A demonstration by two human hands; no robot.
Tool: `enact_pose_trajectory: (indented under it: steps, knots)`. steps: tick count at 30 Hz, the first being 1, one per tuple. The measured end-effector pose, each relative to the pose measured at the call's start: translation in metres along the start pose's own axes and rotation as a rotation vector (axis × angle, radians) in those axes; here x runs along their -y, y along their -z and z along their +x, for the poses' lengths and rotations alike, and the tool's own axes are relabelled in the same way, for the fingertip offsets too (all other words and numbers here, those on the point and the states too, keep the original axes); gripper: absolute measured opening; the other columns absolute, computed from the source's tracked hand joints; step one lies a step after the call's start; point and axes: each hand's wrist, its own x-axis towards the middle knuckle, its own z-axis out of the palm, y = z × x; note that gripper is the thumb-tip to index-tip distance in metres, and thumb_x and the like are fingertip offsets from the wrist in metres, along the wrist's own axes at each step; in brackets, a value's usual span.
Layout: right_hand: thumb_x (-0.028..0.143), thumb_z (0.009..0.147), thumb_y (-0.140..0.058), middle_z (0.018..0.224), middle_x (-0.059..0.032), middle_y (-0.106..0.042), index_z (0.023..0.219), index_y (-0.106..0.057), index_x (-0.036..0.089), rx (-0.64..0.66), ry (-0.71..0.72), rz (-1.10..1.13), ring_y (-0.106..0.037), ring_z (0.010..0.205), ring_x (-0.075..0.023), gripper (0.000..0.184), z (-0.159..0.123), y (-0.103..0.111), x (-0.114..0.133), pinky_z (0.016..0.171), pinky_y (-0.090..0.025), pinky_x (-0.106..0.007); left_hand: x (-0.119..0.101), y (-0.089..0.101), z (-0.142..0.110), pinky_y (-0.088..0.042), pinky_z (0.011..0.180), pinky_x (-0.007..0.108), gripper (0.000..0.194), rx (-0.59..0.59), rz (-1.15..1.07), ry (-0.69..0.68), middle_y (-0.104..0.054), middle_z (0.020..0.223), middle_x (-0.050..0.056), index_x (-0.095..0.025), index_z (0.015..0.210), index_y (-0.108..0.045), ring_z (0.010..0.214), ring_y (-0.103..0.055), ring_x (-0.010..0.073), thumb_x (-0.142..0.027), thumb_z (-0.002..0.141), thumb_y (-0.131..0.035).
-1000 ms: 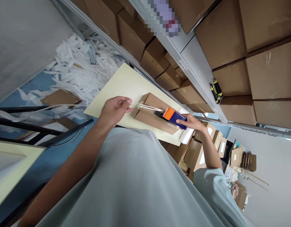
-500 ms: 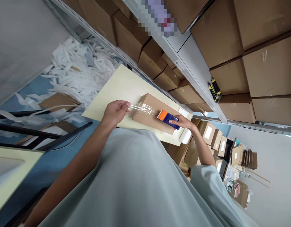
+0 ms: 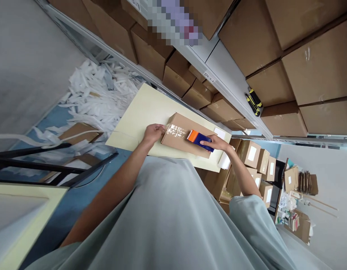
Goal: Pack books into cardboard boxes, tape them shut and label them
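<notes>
A long brown cardboard box lies on the pale yellow tabletop. Clear, shiny packing tape runs along its top towards its left end. At that end, my left hand is closed with fingertips pinching the tape's end, close against the box edge. My right hand grips a blue and orange tape dispenser, whose orange front sits over the box top beside the tape. Some of the right fingers are hidden beneath the dispenser.
Shelves with brown cartons rise beyond the table. Two yellow-black utility knives lie on a shelf ledge. White packing scraps cover the floor at left. Labelled boxes are stacked at right, and white paper sits at the table's right end.
My left hand has moved right, up to the box's end, and the stretch of tape between hand and box has shortened. The right hand and dispenser stay nearly in place; the view has shifted slightly.
</notes>
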Motion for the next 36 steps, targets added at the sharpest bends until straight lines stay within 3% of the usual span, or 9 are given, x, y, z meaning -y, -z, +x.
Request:
enact_pose_trajectory:
  steps: [2, 6, 9, 12, 17, 22, 26, 31, 36]
  knots:
    - [0.086, 0.080, -0.082, 0.069, -0.0005, -0.074, 0.082, -0.066, 0.021, -0.011, 0.001, -0.015, -0.069, 0.059, -0.0151, 0.068, 0.000, -0.002, -0.002, 0.057, -0.055, -0.024, -0.003, -0.004, -0.008, -0.061, 0.086, 0.036, 0.020, 0.006, 0.007, -0.003, -0.079, 0.096, 0.012, -0.013, 0.101, -0.076, 0.080, -0.072, 0.0217, -0.025, 0.089, -0.067]
    - [0.088, 0.080, -0.079, 0.067, 0.0002, -0.074, 0.082, -0.066, 0.021, -0.034, 0.020, -0.050, -0.067, 0.058, -0.0149, 0.068, -0.003, -0.005, -0.004, 0.058, -0.052, -0.024, -0.012, 0.007, -0.026, -0.057, 0.100, 0.038, 0.037, -0.160, 0.191, -0.173, -0.078, 0.118, 0.012, -0.018, 0.122, -0.079, 0.083, -0.071, 0.0207, -0.034, 0.089, -0.077]
    - [0.090, 0.080, -0.076, 0.066, -0.0004, -0.074, 0.078, -0.066, 0.020, -0.041, 0.053, -0.071, -0.065, 0.057, -0.0142, 0.071, -0.005, -0.006, -0.004, 0.058, -0.050, -0.024, -0.024, 0.009, -0.038, -0.057, 0.099, 0.039, 0.026, -0.146, 0.247, -0.272, -0.081, 0.112, 0.009, -0.021, 0.106, -0.084, 0.086, -0.073, 0.0238, -0.042, 0.094, -0.075]
    - [0.093, 0.081, -0.072, 0.066, -0.0023, -0.075, 0.073, -0.068, 0.019, -0.025, 0.084, -0.096, -0.066, 0.059, -0.0145, 0.075, -0.006, -0.006, -0.005, 0.060, -0.050, -0.024, -0.036, 0.000, -0.046, -0.058, 0.097, 0.040, 0.023, -0.139, 0.249, -0.264, -0.083, 0.106, 0.009, -0.019, 0.094, -0.082, 0.087, -0.075, 0.0253, -0.042, 0.090, -0.082]
    - [0.093, 0.080, -0.074, 0.066, -0.0043, -0.078, 0.070, -0.074, 0.017, 0.059, 0.099, -0.050, -0.069, 0.062, -0.0160, 0.077, -0.003, -0.008, -0.004, 0.066, -0.053, -0.025, -0.046, -0.013, -0.052, -0.062, 0.093, 0.037, 0.018, -0.157, 0.168, -0.172, -0.081, 0.100, 0.011, -0.013, 0.095, -0.080, 0.090, -0.076, 0.0234, -0.030, 0.088, -0.081]
    - [0.085, 0.083, -0.081, 0.064, -0.0039, -0.077, 0.068, -0.076, 0.016, 0.097, 0.130, -0.021, -0.068, 0.059, -0.0156, 0.071, -0.014, 0.003, -0.008, 0.067, -0.054, -0.026, -0.045, -0.017, -0.058, -0.063, 0.101, 0.039, 0.020, -0.216, 0.266, -0.206, -0.079, 0.103, 0.011, -0.012, 0.100, -0.081, 0.097, -0.076, 0.0229, -0.029, 0.091, -0.078]
    - [0.082, 0.081, -0.086, 0.068, -0.0064, -0.080, 0.078, -0.081, 0.013, 0.126, 0.065, 0.024, -0.069, 0.059, -0.0159, 0.069, -0.059, 0.031, -0.041, 0.064, -0.053, -0.027, -0.040, -0.022, -0.057, -0.062, 0.104, 0.042, 0.016, -0.254, 0.316, -0.226, -0.076, 0.097, 0.008, -0.014, 0.094, -0.079, 0.101, -0.075, 0.0234, -0.029, 0.091, -0.078]
    - [0.083, 0.078, -0.088, 0.071, -0.0090, -0.081, 0.080, -0.082, 0.013, 0.115, -0.048, 0.078, -0.068, 0.058, -0.0170, 0.071, -0.128, 0.075, -0.113, 0.055, -0.049, -0.028, -0.035, -0.028, -0.052, -0.061, 0.100, 0.040, 0.018, -0.284, 0.293, -0.239, -0.068, 0.084, 0.000, -0.015, 0.081, -0.071, 0.092, -0.070, 0.0199, -0.028, 0.089, -0.081]
    - [0.074, 0.074, -0.097, 0.071, -0.0066, -0.080, 0.083, -0.083, 0.013, 0.115, -0.080, 0.136, -0.070, 0.060, -0.0173, 0.063, -0.130, 0.094, -0.171, 0.059, -0.054, -0.028, -0.034, -0.034, -0.049, -0.060, 0.098, 0.041, 0.020, -0.319, 0.306, -0.227, -0.065, 0.078, -0.002, -0.016, 0.076, -0.067, 0.086, -0.066, 0.0184, -0.024, 0.088, -0.080]
